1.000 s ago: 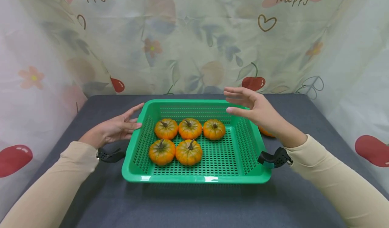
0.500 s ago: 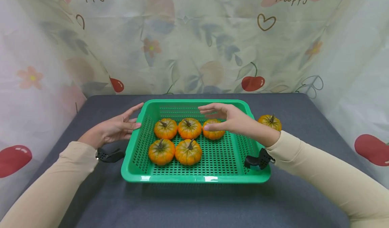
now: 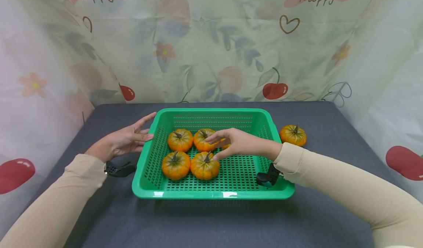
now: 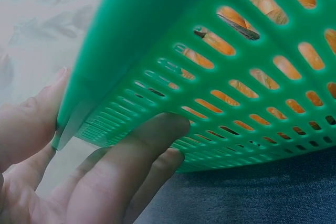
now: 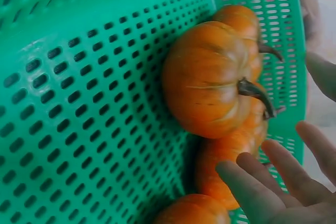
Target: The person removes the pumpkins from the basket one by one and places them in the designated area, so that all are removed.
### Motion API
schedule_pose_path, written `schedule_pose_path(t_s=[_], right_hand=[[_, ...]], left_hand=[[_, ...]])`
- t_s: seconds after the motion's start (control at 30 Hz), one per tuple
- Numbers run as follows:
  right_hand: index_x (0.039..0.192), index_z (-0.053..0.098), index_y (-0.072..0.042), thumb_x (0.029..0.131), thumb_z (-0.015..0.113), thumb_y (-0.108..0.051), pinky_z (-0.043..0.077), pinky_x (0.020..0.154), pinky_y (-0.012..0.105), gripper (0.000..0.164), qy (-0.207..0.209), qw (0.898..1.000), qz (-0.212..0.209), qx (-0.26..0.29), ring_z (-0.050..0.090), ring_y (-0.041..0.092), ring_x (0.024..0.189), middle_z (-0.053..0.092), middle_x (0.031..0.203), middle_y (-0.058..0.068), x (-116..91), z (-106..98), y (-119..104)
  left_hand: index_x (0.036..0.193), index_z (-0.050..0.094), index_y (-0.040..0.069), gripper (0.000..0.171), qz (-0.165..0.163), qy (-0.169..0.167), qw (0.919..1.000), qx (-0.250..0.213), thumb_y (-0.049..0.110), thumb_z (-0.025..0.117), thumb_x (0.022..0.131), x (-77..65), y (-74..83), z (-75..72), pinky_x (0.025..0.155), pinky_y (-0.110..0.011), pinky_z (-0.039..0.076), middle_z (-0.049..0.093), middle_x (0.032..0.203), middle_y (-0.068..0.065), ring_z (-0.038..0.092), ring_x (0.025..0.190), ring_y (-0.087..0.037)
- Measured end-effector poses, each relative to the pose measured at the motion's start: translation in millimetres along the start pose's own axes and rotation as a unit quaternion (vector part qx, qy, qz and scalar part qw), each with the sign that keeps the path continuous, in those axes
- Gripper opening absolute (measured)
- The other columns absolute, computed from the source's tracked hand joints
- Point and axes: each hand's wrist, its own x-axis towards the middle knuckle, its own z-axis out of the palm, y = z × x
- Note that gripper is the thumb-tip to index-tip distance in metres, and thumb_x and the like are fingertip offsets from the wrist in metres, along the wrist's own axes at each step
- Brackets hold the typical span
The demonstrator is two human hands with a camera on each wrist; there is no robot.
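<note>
Reaching over pumpkins (image 3: 205, 169) in the green basket (image 3: 211, 194), the right hand (image 3: 242, 144) has its grip apart – thumb and fingers spread. The left hand (image 3: 123, 141), its grip loosely parted, rests fingers against the basket's left side. The basket sits mid-desk (image 3: 211, 226), short of the back edge – another pumpkin (image 3: 293, 135) lies outside, toward the back right corner.

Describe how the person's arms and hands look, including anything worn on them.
The left sleeve and right sleeve are long, plain and cream-beige. The left hand and right hand are bare, no rings showing. The left wrist device and right wrist device are black, the right one with a small teal patch. No cables show.
</note>
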Motion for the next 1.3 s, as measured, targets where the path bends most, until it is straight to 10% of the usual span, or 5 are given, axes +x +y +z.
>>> schedule_pose_path(t_s=[1.3], right_hand=[[0.143,0.048,-0.024,0.075,0.084,-0.012,0.045,0.104,0.038,0.078,-0.068,0.990,0.023,-0.118,0.046,0.018,0.124,0.047,0.140,-0.002,23,26,17]], left_hand=[[0.153,-0.006,0.045,0.090,0.001,-0.010,0.9999,-0.011,0.004,0.053,0.099,0.2,-1.4,-1.1,0.084,-0.041,0.059,0.007,0.161,-0.018,0.069,0.102,-0.022]])
